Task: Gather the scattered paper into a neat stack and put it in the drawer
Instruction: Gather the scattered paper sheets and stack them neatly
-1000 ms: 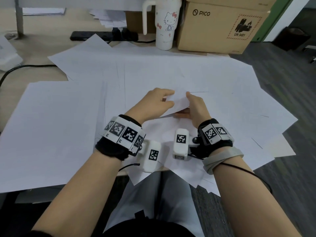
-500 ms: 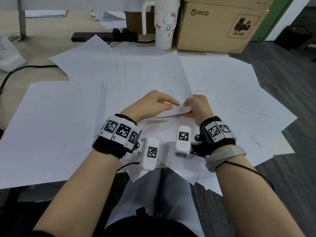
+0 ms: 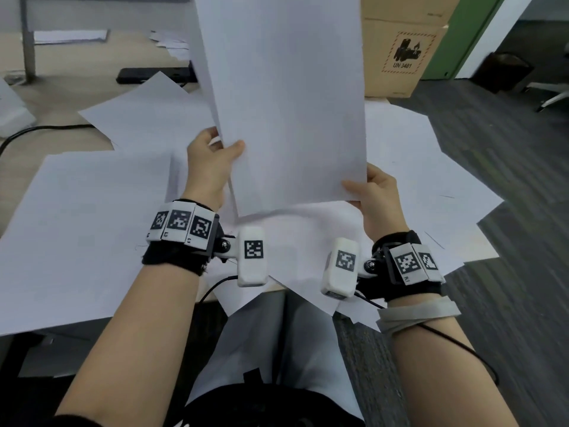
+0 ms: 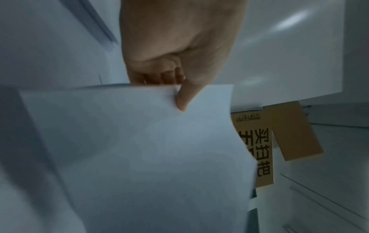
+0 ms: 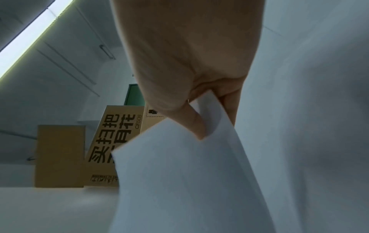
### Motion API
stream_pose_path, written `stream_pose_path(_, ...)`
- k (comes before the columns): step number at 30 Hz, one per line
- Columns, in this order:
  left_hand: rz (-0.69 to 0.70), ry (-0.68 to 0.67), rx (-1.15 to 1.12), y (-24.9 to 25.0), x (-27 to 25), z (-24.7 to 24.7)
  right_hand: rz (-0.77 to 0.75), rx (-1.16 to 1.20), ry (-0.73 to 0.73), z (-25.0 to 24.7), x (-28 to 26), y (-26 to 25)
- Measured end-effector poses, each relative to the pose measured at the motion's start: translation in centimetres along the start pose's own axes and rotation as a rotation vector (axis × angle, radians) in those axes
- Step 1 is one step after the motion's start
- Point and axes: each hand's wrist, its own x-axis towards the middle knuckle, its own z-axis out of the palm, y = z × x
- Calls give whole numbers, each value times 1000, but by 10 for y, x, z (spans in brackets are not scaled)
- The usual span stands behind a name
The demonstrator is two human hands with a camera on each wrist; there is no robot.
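Observation:
A few white sheets [image 3: 286,100] stand nearly upright in the air above the desk, held between both hands. My left hand [image 3: 215,155] pinches their left edge, thumb on the near face [image 4: 182,100]. My right hand [image 3: 369,192] pinches the lower right corner, thumb in front [image 5: 196,126]. Many more white sheets [image 3: 92,229] lie scattered and overlapping across the desk below, some hanging over its near edge. No drawer is in view.
A cardboard box [image 3: 403,47] stands at the back right of the desk. A black power strip [image 3: 147,76] and a black cable [image 3: 37,131] lie at the back left. Dark carpet [image 3: 508,149] is on the right.
Both hands have lifted the sheets off the desk and raised them upright; earlier they were pinching a paper corner low on the pile. The hands have moved apart.

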Motion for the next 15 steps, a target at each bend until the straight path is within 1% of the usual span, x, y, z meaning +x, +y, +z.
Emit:
stream_pose_path(3, 140, -53, -67, 12, -7, -2, -80, -48, 20, -4, -4, -6)
stream_pose_path(5, 175, -109, -100, 16, -12, -5, -107, -62, 30, -6, -5, -12)
stream_pose_path(7, 169, -166, -119, 17, -17, -8, -108, -68, 6, -6, -8, -12)
stream_pose_path(9, 127, -205, -83, 14, -23, -8, -89, -42, 4, -4, -12, -9)
stream_pose_path(12, 80, -256, -21, 8, -35, -2, -65, -2, 50, 3, -18, 0)
stream_pose_path(15, 67, -268, -1, 6, -43, 3, -66, 3, 106, 11, -21, 4)
